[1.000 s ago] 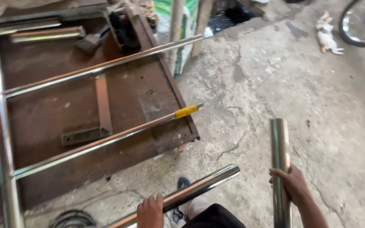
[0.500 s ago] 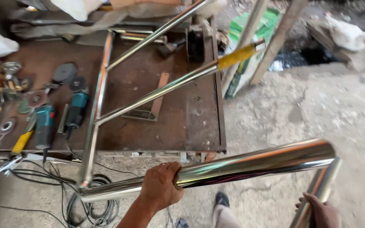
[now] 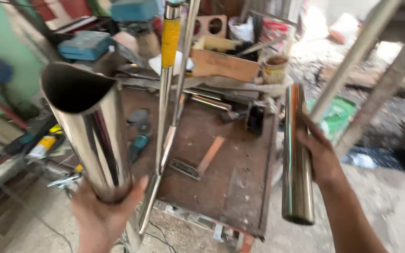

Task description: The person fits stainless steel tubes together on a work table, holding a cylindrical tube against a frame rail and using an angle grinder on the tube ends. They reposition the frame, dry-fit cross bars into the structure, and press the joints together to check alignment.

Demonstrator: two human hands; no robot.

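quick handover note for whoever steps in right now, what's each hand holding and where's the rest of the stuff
Left hand: gripping the wide steel tube near its lower end, angled cut end up.
Right hand: gripping the narrower steel tube at mid-length, held upright.
The two tubes are apart, not joined.
Rusty metal workbench is just ahead; a thin tube frame with a yellow-taped rod leans on it.
Power tools lie on the bench's left side.

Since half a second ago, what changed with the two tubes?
Left hand swung the wide steel tube from lying across to upright, open end up. Right hand raised the narrower tube higher, upright. Both grips unchanged; the frame stays on the workbench.
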